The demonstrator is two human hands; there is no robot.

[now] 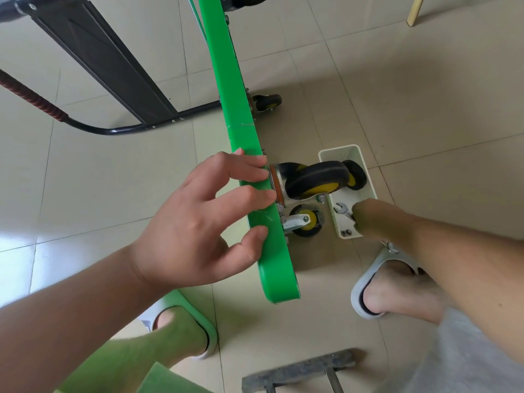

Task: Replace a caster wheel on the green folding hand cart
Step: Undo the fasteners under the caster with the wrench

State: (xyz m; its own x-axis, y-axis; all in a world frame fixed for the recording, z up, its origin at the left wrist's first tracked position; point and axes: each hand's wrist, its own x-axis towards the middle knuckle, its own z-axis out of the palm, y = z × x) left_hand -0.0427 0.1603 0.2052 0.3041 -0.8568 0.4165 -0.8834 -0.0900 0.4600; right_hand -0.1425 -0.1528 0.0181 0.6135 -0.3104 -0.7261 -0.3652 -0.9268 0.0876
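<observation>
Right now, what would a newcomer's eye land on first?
The bright green cart deck standing on edge mid-frame, with the left hand resting fingers on its rim. Just right of it, black-and-yellow caster wheels jut out, and the right hand reaches into a white tray at a wrench.

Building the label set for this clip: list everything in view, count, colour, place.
cart deck: 1, green, standing on edge, centre
casters: 3 clear, black and yellow, against deck's right face
spare wheel: 1, black and yellow, tray's far end
tray: 1, white, floor right of deck
wrench: 1, silver, in tray
bolts: a few, silver, tray's near end
frame: 1, black, upper left
slippers: 2, pale, on the feet
left hand: 1, fingertips on deck's edge
right hand: 1, grips wrench in tray
</observation>
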